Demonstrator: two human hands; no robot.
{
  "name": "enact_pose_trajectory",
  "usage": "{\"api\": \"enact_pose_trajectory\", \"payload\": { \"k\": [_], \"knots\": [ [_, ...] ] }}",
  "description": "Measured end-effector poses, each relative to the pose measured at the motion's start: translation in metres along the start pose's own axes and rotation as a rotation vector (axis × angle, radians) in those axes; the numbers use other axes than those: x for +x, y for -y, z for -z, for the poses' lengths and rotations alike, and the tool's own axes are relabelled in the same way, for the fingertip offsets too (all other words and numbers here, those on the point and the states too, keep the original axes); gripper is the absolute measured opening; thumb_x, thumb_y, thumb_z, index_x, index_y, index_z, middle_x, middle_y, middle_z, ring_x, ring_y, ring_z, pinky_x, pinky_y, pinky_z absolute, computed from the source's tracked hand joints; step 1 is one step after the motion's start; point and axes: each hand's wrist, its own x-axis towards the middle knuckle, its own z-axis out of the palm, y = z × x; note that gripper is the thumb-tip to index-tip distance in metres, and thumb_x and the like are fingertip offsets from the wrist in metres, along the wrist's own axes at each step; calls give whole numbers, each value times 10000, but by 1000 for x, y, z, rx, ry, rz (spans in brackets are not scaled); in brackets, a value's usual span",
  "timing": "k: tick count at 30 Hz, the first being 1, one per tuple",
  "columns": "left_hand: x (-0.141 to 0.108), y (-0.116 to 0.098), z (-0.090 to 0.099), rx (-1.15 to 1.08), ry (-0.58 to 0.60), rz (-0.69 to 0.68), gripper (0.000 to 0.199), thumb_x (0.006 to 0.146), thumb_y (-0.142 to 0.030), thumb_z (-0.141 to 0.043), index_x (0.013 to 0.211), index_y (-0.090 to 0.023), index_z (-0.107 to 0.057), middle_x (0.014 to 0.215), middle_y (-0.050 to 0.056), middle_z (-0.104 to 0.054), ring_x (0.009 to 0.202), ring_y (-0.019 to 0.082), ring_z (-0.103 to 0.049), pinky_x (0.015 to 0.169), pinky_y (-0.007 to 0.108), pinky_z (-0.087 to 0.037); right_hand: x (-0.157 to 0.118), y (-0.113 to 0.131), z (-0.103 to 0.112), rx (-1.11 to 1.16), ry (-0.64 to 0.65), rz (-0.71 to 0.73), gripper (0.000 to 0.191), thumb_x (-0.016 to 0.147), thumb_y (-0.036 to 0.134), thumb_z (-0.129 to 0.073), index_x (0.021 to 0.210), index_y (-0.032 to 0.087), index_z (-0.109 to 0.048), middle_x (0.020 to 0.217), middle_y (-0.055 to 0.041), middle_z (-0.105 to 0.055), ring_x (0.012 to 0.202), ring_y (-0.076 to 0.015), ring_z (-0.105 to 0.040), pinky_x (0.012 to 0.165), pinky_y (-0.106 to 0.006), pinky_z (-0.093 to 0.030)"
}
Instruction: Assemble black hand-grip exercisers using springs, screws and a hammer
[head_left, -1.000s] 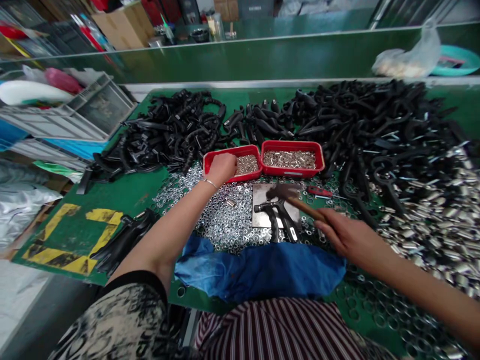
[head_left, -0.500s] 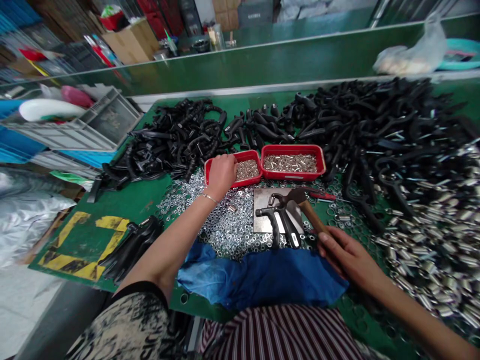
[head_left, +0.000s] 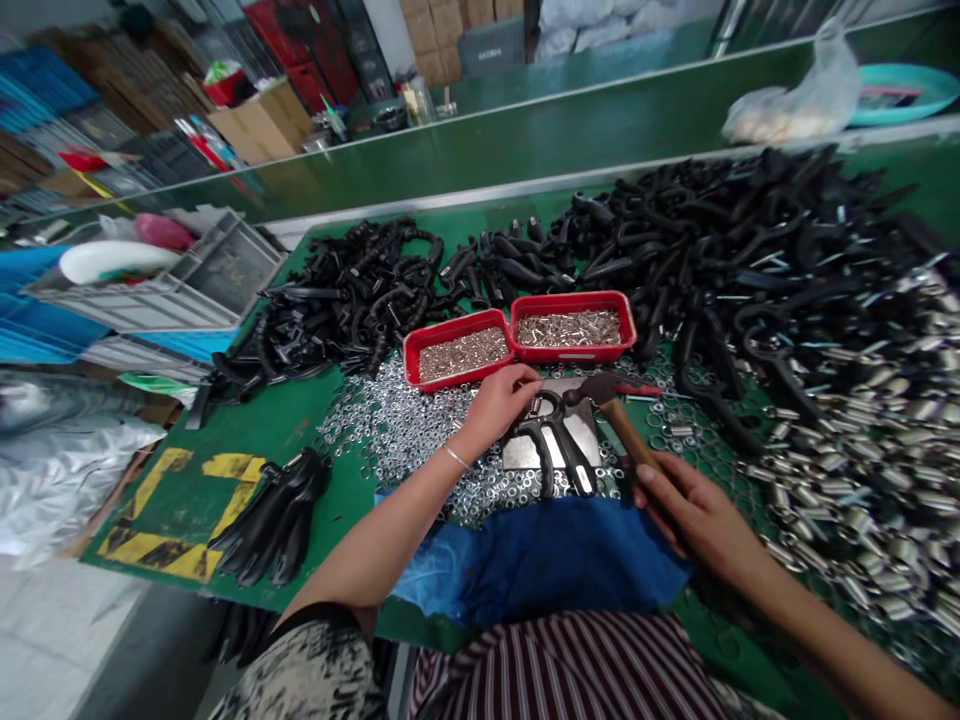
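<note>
My right hand [head_left: 686, 505] is wrapped around the wooden handle of a hammer [head_left: 631, 436], whose dark head is over the right part of a metal plate [head_left: 514, 457]. On that plate lies a black hand grip exerciser [head_left: 574, 455] with a coil spring near its top. My left hand [head_left: 499, 405] is at the upper left of the exerciser, thumb and fingers pinched together. Whatever may be between those fingertips is too small to make out. Behind stand a red bin [head_left: 409, 360] of tiny metal pins and a second red bin [head_left: 630, 335] of longer ones.
Loose washers [head_left: 405, 425] surround the plate. Black handles [head_left: 352, 290] are heaped at the back, and springs [head_left: 885, 480] at the right. A blue cloth [head_left: 555, 555] lies along the front edge. Red-handled pliers [head_left: 641, 389] rest behind the hammer. More black grips [head_left: 281, 520] lie left.
My left hand has left the left red bin and moved right and toward me, to the top of the exerciser. My right hand keeps the hammer in about the same place.
</note>
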Motion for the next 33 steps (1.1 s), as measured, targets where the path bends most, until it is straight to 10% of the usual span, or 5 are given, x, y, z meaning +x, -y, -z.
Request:
{"api": "enact_pose_trajectory", "payload": {
  "k": [19, 26, 33],
  "knots": [
    [6, -6, 0, 404, 156, 44, 145, 968, -207, -550, 973, -171, -690, 1006, 77, -720, 942, 213, -663, 829, 321, -508, 19, -11, -6, 47, -64, 42, 337, 965, 555, -554, 999, 220, -559, 655, 59, -570, 395, -64, -400, 354, -204, -333],
    [1, -12, -11, 785, 209, -268, 237, 1003, -131, -422, 968, -106, -655, 954, 129, -660, 931, 269, -614, 843, 400, -454, 18, -8, 0, 6, -19, 30, 367, 957, 578, -549, 1061, 227, -564, 790, 17, -651, 414, -71, -421, 358, -218, -363],
    [-24, -12, -10, 671, 36, -132, 294, 1039, -342, -458, 1092, -120, -643, 1046, 120, -671, 983, 257, -596, 872, 390, -447, 26, 40, 29, -565, 20, 231, 416, 986, 562, -463, 1154, 223, -637, 776, -39, -698, 682, -208, -655, 590, -307, -515]
  ]
}}
